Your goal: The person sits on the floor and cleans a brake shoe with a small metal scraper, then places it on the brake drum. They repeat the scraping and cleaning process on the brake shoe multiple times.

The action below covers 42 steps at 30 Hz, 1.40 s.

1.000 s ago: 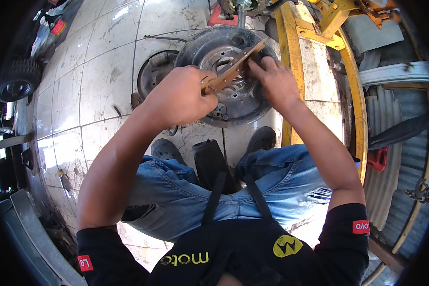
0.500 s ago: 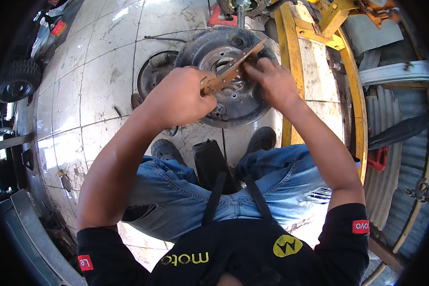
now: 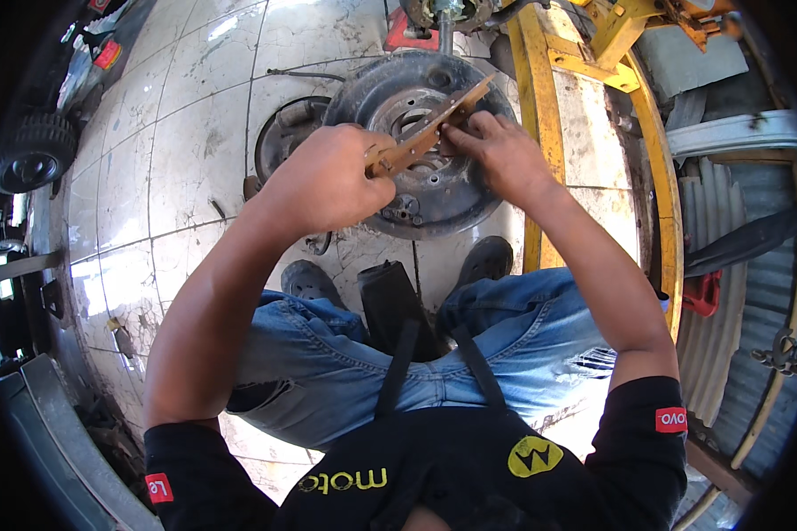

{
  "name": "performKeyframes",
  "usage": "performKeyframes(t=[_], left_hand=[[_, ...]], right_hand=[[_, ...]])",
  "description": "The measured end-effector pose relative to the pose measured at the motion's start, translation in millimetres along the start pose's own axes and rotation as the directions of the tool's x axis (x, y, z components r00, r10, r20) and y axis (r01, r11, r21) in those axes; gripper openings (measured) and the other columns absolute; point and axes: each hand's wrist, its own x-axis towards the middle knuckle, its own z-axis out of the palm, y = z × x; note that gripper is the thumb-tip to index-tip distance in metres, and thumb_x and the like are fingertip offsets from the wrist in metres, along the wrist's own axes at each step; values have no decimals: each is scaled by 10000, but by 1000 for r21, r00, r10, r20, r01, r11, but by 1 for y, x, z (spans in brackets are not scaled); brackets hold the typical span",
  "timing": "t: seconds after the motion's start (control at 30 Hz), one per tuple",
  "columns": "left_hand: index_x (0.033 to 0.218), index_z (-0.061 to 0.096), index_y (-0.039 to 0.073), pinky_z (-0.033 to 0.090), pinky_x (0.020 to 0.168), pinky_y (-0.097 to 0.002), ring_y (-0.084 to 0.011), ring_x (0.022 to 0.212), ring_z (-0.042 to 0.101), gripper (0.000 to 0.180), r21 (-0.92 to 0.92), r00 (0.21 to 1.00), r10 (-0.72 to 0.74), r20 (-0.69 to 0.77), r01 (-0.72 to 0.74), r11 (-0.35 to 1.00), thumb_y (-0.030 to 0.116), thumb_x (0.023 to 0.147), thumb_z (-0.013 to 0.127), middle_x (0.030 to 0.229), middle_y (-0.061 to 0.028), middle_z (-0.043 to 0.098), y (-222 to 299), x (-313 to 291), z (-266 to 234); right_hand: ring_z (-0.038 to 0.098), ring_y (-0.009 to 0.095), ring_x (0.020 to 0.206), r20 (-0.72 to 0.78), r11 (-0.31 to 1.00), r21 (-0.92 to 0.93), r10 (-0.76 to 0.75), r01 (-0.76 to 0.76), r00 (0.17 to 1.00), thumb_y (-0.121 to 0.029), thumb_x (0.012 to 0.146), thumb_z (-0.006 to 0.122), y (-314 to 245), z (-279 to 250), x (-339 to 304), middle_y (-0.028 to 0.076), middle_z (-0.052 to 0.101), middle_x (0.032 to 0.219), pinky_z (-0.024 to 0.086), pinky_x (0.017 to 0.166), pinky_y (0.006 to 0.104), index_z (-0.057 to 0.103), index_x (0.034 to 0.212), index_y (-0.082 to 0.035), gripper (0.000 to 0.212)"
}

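My left hand [image 3: 332,181] is closed around one end of a brown, curved brake shoe [image 3: 413,149], seen nearly edge-on with small holes along its face. Its free end slants up and to the right. My right hand [image 3: 500,155] is at the shoe's right side, thumb and index finger pinched close to its middle. What lies between those fingertips is hidden. Below the shoe is a round, dark, greasy brake backing plate [image 3: 438,208] with an open centre. To its left, a second, smaller round plate [image 3: 274,133] is partly covered by my left hand.
A yellow steel frame [image 3: 536,115] stands just right of the plates. Beyond them are a metal hub assembly [image 3: 447,13] and a red stand [image 3: 407,35]. A black pouch [image 3: 388,296] hangs between my knees. A tyre [image 3: 37,152] is at the far left, on the tiled floor's edge.
My right thumb and fingers have shifted slightly along the brake shoe, and the index finger is more curled. My left hand and the shoe have moved a little to the left.
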Motion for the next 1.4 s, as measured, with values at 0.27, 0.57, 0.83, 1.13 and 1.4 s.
performKeyframes(t=[0.27,0.57,0.83,1.13,1.4], left_hand=[[1163,667,10,511,819,-408,-376,847,648,415,27,1000,6,-19,-5,1000,150,776,614,960,-256,669,-3,-1,2],[1175,666,21,510,839,-415,-395,870,647,422,25,1000,-3,-7,3,1000,143,774,614,989,-252,672,-2,-2,0],[1162,670,28,513,809,-400,-368,838,643,410,4,1000,-15,12,15,1000,145,774,610,954,-248,668,3,-2,-4],[1160,663,6,513,813,-399,-365,844,647,417,1,1000,-11,-15,11,1000,148,771,619,960,-250,671,-2,-2,-3],[1177,662,-1,514,831,-401,-370,876,662,435,-2,1000,-26,4,26,1000,153,771,623,985,-261,677,-1,-2,-3]], right_hand=[[575,294,1135,53,997,-15,71,-70,996,-10,859,562,-7,-6,2,86,549,1145,476,974,436,586,1357,-251,553],[580,306,1119,39,999,-6,40,-40,998,29,831,552,3,-8,5,90,563,1141,489,954,422,584,1376,-253,614],[579,295,1105,18,998,58,19,-20,1000,-3,851,558,0,-8,3,89,559,1129,482,961,421,601,1352,-263,565],[566,266,1128,12,998,-21,66,-66,998,0,880,524,2,-9,5,49,561,1143,462,971,414,598,1364,-310,580],[567,259,1126,5,998,-38,40,-39,999,-12,859,553,0,-10,3,44,561,1147,454,970,414,605,1351,-295,571]])
